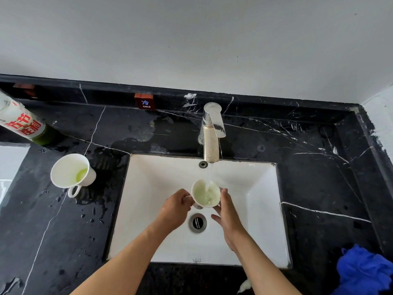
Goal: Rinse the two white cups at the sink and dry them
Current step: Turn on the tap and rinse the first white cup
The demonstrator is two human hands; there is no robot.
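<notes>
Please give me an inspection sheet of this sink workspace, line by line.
Surface: black marble counter with white veins, wet left of the white rectangular sink.
Job's things: one white cup held under the running chrome tap; second white cup on the counter, greenish residue inside.
Clutter: red-and-white labelled bottle; crumpled blue cloth.
Grips: left hand pinches the cup's handle; right hand touches its side, fingers straight.
Cables: nothing seen.
Surroundings: white wall; small COLD sign.
</notes>
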